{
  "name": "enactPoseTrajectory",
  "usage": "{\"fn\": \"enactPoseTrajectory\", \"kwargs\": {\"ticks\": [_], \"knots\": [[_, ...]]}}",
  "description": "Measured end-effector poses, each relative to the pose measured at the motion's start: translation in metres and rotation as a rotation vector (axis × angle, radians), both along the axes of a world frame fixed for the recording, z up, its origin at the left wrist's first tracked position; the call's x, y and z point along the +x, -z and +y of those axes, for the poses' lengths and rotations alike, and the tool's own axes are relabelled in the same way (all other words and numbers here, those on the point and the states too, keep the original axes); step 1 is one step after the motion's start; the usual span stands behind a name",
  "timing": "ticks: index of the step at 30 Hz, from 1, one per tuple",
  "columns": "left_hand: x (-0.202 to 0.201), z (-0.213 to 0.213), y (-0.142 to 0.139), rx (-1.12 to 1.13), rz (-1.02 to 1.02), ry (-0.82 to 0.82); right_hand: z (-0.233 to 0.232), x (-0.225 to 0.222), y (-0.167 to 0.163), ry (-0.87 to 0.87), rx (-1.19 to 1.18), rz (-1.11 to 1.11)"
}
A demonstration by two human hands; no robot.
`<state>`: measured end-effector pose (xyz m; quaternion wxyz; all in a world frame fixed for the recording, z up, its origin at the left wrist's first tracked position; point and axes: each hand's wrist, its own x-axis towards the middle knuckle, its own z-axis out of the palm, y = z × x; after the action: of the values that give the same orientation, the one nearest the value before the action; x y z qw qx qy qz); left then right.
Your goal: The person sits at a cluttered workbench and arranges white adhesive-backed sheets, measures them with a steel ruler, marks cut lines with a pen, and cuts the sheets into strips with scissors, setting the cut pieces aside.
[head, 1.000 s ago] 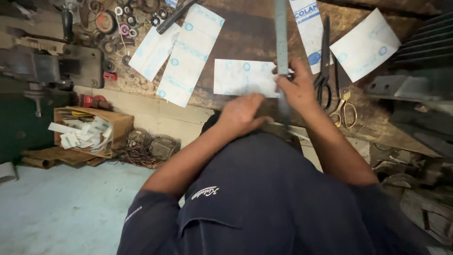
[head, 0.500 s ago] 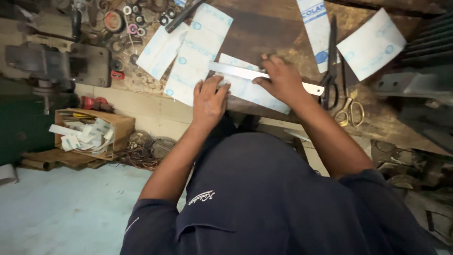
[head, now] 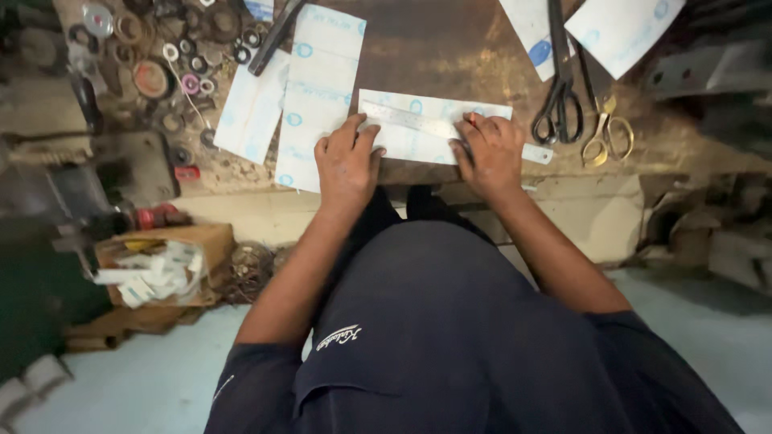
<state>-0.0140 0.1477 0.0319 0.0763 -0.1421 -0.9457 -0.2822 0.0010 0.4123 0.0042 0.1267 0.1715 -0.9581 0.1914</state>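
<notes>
Steel ruler (head: pixel 418 122) lies slantwise across one pale sheet (head: pixel 430 133) at the bench edge, pinned flat under both hands. Left hand (head: pixel 347 161) spread, fingers pressing the ruler's end; right hand (head: pixel 488 151) spread likewise on the other end. Sheet looks uncut: positioning done, marking or cutting left. Beyond the right hand: two scissors (head: pixel 560 96). Beyond the left: three more sheets (head: pixel 318 96).

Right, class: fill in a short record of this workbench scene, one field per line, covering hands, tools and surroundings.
Left hand: flat on the metal ruler
Right hand: pressing the ruler's other end
Under ruler: white sheet with blue marks
Surface: worn workbench
Right of hands: black scissors, brass-handled scissors
Left: washers and rings
Floor: cardboard box
</notes>
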Motion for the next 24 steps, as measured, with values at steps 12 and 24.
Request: {"fn": "enactPoseTrajectory", "kwargs": {"ticks": [12,24], "knots": [[-0.062,-0.05,0.022,0.053,-0.094,0.214,-0.075,0.015,0.015,0.296,0.005,-0.01],[-0.083,-0.061,0.042,-0.018,-0.135,0.299,-0.09,-0.024,0.04,0.425,0.042,-0.013]]}}
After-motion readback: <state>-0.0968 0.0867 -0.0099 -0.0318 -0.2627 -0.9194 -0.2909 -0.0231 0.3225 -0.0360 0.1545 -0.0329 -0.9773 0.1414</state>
